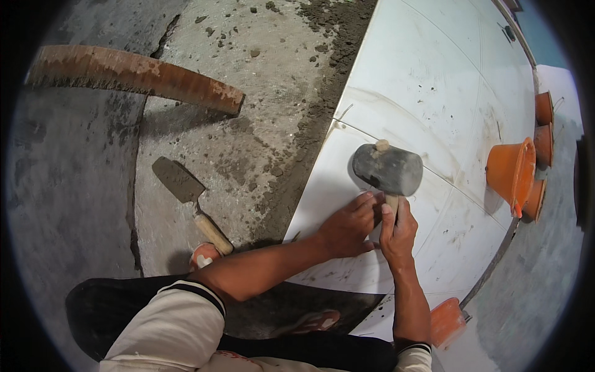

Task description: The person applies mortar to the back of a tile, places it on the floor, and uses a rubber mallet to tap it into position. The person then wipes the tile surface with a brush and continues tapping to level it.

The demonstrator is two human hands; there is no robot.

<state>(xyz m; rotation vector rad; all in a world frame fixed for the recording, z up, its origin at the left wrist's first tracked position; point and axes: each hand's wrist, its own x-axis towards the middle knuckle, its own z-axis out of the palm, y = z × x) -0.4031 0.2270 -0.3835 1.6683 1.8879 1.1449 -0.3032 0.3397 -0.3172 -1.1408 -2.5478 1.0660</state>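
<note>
My right hand (398,232) is closed round the wooden handle of a rubber mallet (388,170). The mallet's black head, greyed at one end, is over the white floor tiles (347,142), near a joint between them. Whether the head touches the tile I cannot tell. Close beside the handle, my left hand (347,229) is over the tile with thumb and fingers apart; some of its fingertips are hidden near the handle. A trowel (180,180) with a wooden grip lies on the rough concrete to the left, its blade coated with mortar.
A long, rust-brown board (136,74) lies across the concrete at the upper left. Wet mortar (316,118) and crumbs run along the tile edge. Orange buckets (509,167) stand by the right wall, and an orange-red tool (447,322) rests at lower right. My shoe (204,255) is beside the trowel grip.
</note>
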